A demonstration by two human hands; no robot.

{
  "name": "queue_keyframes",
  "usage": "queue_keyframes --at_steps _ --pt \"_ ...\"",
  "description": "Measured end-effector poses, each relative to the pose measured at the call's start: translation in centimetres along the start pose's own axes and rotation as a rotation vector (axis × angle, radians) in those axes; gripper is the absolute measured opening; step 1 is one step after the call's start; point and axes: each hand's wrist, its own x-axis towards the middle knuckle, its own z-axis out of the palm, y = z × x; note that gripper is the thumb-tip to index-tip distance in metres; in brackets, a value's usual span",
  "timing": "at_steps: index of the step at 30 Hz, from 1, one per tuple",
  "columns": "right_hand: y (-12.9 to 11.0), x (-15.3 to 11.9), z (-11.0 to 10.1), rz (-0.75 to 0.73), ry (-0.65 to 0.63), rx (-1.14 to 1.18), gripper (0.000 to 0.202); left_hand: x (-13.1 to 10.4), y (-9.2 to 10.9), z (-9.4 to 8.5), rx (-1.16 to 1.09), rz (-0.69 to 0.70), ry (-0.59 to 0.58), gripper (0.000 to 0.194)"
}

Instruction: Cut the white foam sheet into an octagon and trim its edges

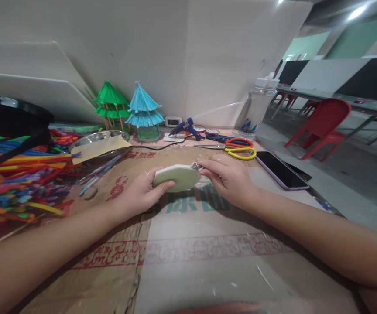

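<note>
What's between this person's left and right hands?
In the head view: a flat pale green piece, held by the left hand, and a small grey thing at the right hand.

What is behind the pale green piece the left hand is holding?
Past the green piece shows cardboard with green printing. The piece covers its own far side and most fingers of the left hand; anything else there cannot be seen.
</note>
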Motion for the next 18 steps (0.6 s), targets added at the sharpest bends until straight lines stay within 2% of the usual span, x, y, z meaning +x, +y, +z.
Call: queue_keyframes --at_steps 8,13,18 --pt "-0.15 -0.1 0.2 0.029 -0.026 0.029 0.033 0.07 -0.25 0.07 -0.024 -0.008 -0.001 0.04" --pt "-0.48 0.1 0.03 -0.005 -0.037 0.0 0.033 -0.09 0.04 0.13 0.035 0.054 0.002 0.032" --pt "-0.92 0.34 -0.14 -0.033 -0.038 -0.031 0.033 -0.21 0.46 0.1 0.063 0.088 -0.006 0.035"
